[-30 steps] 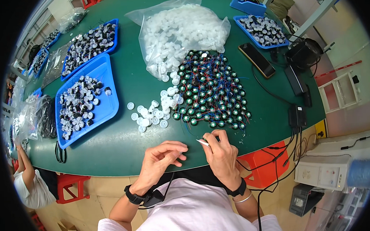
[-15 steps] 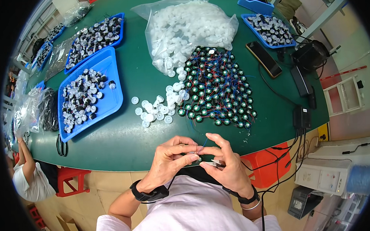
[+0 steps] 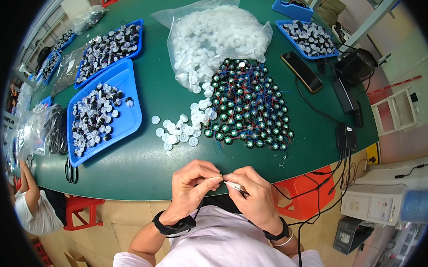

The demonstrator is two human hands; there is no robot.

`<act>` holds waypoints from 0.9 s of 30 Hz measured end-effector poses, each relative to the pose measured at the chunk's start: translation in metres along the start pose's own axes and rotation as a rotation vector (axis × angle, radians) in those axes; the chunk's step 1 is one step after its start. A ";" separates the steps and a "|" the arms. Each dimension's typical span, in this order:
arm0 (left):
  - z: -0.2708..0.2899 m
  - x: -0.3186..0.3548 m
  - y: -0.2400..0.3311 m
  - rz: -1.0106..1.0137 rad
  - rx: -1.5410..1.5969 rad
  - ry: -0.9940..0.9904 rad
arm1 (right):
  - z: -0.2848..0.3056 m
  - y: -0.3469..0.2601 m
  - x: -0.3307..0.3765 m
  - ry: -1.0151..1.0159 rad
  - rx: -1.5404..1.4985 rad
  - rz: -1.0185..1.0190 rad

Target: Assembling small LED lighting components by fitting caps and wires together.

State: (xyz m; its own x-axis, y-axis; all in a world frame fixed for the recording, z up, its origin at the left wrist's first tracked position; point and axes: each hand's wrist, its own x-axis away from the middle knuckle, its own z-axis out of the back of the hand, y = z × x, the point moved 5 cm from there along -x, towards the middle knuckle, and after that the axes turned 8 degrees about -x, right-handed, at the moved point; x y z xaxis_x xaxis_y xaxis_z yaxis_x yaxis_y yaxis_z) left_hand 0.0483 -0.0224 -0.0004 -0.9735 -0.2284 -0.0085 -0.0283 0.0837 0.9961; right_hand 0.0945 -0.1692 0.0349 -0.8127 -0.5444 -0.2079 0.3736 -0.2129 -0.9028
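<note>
My left hand [image 3: 193, 184] is closed in a pinch at the table's near edge, just above my lap. What lies between its thumb and finger is hidden. Its fingertips almost meet those of my right hand [image 3: 251, 191], which is also closed. A short, slim tool with a white end and dark body [image 3: 236, 185] rests in the right hand, across the fingers; its exact kind is unclear. Beyond the hands lies a dense pile of small round green-topped parts with red and blue wires [image 3: 251, 105]. Left of it are loose white translucent plastic caps [image 3: 179, 131].
An open clear bag of caps [image 3: 219, 35] lies behind. Blue trays of finished-looking parts stand at left [image 3: 127, 123] and far right [image 3: 311, 55]. A phone [image 3: 301, 71], black box with cables [image 3: 346, 137] and red stool [image 3: 305, 196] are at right. Another person [image 3: 36, 210] sits left.
My right hand's raised index finger has come down, and the fingertips have drawn together. The blue wire and small green part seen between the hands are now hidden. The view has shifted slightly.
</note>
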 end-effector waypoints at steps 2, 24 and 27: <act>0.005 -0.001 0.000 0.034 0.080 0.025 | 0.002 -0.003 0.002 0.079 0.057 0.045; 0.009 0.012 -0.018 0.507 0.710 -0.065 | 0.005 -0.013 -0.004 0.205 0.037 0.039; 0.009 0.012 -0.018 0.499 0.710 -0.074 | 0.001 -0.016 -0.003 0.228 0.093 0.105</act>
State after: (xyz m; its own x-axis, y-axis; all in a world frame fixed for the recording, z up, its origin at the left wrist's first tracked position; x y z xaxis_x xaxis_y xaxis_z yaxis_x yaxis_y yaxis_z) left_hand 0.0355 -0.0182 -0.0190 -0.9213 0.0575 0.3846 0.2950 0.7477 0.5949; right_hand 0.0912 -0.1653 0.0507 -0.8430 -0.3729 -0.3877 0.4924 -0.2446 -0.8353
